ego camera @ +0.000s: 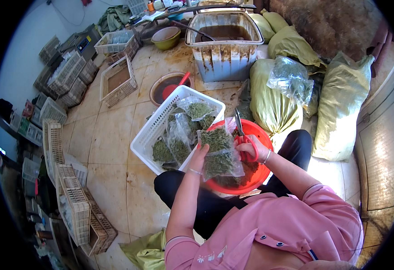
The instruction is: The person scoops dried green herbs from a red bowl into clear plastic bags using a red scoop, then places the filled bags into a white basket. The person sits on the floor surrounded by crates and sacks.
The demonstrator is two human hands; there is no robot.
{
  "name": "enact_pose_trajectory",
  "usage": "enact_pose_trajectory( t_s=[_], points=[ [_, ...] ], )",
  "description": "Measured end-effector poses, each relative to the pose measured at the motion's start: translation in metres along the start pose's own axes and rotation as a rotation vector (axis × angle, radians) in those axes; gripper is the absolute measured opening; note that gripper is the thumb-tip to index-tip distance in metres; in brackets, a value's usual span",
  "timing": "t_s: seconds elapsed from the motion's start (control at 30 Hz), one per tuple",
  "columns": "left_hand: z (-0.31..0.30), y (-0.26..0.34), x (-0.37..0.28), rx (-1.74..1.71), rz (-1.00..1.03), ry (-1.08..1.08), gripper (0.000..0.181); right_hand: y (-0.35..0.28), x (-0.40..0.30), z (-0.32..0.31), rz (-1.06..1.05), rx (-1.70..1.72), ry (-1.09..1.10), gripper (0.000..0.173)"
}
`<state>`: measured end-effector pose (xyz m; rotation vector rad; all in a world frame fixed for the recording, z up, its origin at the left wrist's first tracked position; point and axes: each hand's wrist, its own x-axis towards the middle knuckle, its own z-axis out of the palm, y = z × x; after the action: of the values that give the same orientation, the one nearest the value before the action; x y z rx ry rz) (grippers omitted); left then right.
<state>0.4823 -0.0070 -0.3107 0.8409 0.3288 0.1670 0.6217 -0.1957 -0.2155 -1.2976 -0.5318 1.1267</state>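
My left hand (200,157) grips the left edge of a clear plastic bag (217,152) packed with dried green plant material in two sections, a crease between them. Red-handled scissors (247,146) are in my right hand (251,145), blades pointing up and away from me, at the bag's right side. Beneath both hands sits a red plastic basin (262,168) with loose dark plant matter (247,172) in it, partly hidden by the bag. A white plastic basket (149,135) beyond my left hand holds several similar filled bags (180,148).
Behind the basket are a bowl of dark liquid with a red ladle (171,89) and a large stained tub (224,57) of brown liquid. Stuffed woven sacks (274,94) stand at right, one with clear bags (291,81) on top. Stacked plastic crates (73,202) line the left.
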Motion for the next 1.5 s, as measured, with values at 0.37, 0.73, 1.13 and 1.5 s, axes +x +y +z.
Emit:
enact_pose_trajectory(
  t_s=[0.37,0.73,1.13,1.5],
  points=[
    [0.004,-0.023,0.020,0.840,0.245,0.444,0.035,0.007,0.024,0.000,-0.058,-0.133,0.099,0.008],
    [0.031,0.000,0.008,0.832,0.065,0.126,0.022,0.050,0.044,-0.027,-0.157,-0.544,0.385,0.018],
    [0.017,-0.007,0.013,1.268,0.286,0.547,0.027,0.046,0.041,-0.065,-0.197,-0.960,0.746,0.020],
    [0.013,0.000,0.009,0.486,0.181,0.236,0.031,-0.015,0.020,-0.016,-0.187,-0.244,0.220,0.014]
  ],
)
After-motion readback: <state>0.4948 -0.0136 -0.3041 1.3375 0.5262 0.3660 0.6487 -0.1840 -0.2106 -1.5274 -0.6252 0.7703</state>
